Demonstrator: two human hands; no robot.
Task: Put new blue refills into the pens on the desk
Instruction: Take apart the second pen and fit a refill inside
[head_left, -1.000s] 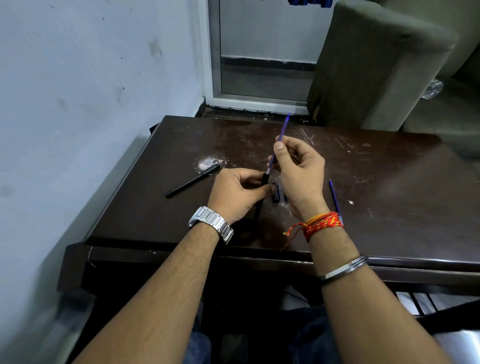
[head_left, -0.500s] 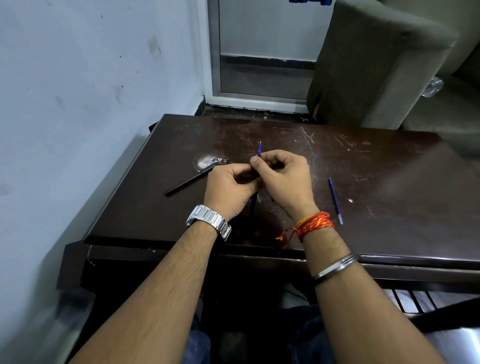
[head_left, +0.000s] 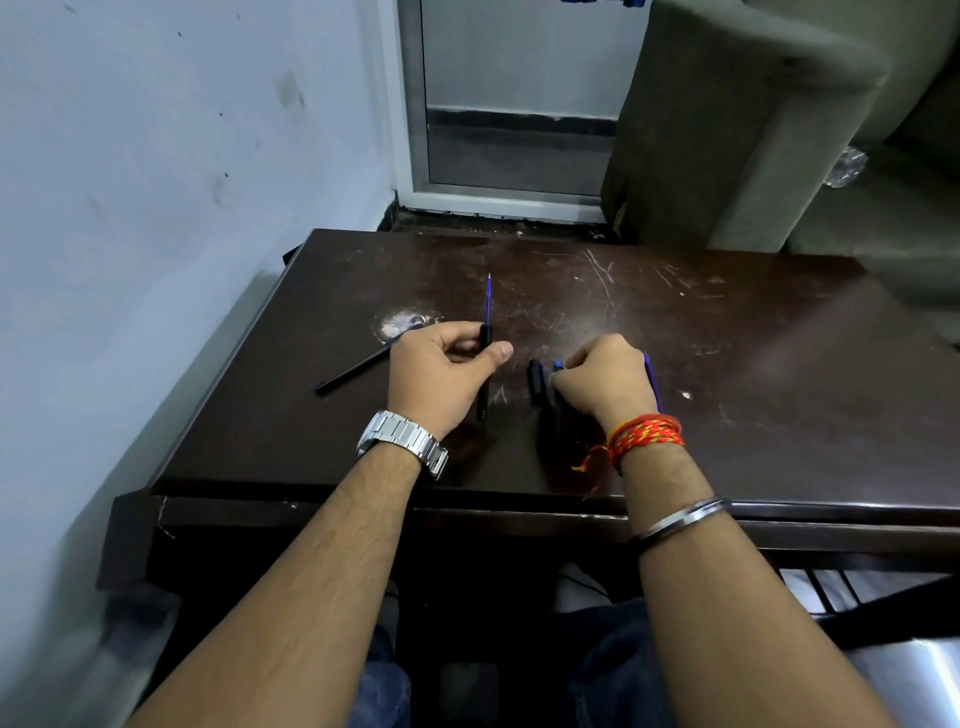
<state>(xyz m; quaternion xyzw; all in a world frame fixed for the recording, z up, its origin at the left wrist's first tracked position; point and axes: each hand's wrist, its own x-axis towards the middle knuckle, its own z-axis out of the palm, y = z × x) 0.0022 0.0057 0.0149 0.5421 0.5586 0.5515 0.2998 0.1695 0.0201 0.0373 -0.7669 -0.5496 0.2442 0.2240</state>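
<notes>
The left hand (head_left: 447, 369) wraps its fingers round the black pen barrel (head_left: 483, 400), a blue refill (head_left: 488, 301) poking from its top. Just right of the barrel, the right hand (head_left: 602, 379) curls over loose pen parts (head_left: 536, 376) on the desk (head_left: 753, 415); pinched or not, I can't tell. Best to hold the barrel steady and slide the next part straight on.

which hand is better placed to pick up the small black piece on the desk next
Right, likely: the right hand sits beside the black piece, while the left hand grips the pen barrel with the blue refill sticking out.
</notes>
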